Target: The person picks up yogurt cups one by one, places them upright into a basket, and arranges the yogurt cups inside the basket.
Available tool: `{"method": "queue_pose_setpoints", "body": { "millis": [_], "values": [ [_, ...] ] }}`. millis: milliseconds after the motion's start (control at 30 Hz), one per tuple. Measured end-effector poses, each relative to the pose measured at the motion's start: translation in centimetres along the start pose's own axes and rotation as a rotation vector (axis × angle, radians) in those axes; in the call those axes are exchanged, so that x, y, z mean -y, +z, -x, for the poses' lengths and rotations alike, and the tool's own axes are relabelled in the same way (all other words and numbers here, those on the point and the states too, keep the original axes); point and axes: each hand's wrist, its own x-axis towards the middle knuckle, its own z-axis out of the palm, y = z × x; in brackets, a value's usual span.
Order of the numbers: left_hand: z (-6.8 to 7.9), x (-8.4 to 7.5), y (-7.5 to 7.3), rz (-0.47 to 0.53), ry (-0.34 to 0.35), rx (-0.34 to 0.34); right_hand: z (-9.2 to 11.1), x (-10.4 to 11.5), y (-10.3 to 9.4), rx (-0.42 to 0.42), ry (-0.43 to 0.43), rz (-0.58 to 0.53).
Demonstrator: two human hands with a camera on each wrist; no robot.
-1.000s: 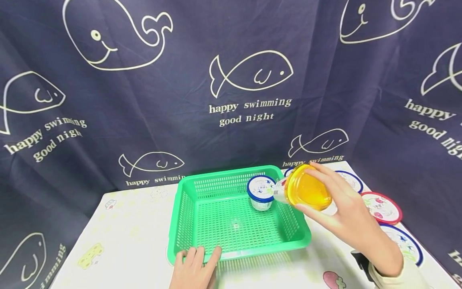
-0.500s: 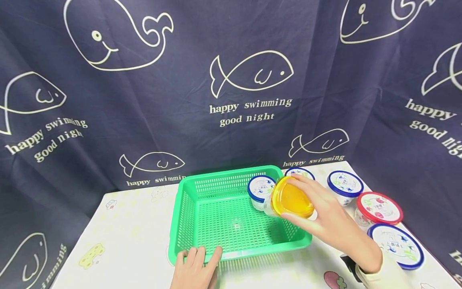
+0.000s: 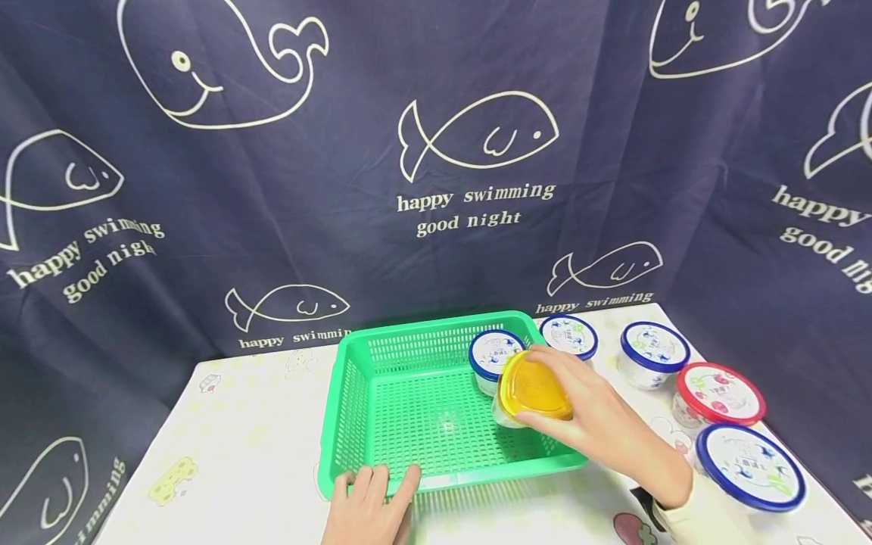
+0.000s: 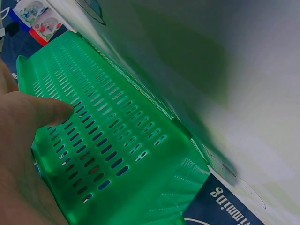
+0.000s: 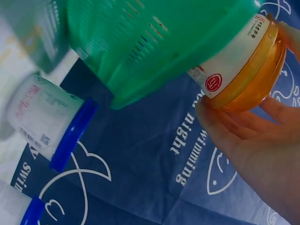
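With the left hand (image 3: 371, 499) at bottom centre, grips the near rim of the basket (image 3: 415, 416). Has one blue tub (image 3: 496, 354) upright inside, right of centre. Holds the tilted yellow tub (image 3: 534, 390) partly inside the basket's right side, curling the right hand (image 3: 596, 409) around its top. At lower right, has three more blue tubs (image 3: 654, 347) and a red tub (image 3: 720, 392) on the table (image 3: 252, 439).

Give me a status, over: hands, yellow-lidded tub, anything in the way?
Left fingers hold near rim of green basket. Right fingers grip yellow-lidded tub at basket's right end. Blue-lidded tub inside, close behind; possibly in the way.
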Motion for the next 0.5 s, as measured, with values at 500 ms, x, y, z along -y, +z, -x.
{"method": "queue_pose_setpoints", "body": {
  "millis": [500],
  "values": [
    [0.0,-0.1,-0.1,0.028,-0.017,0.029,0.3,-0.9,1.6,0.09,0.025,0.043]
  ]
}}
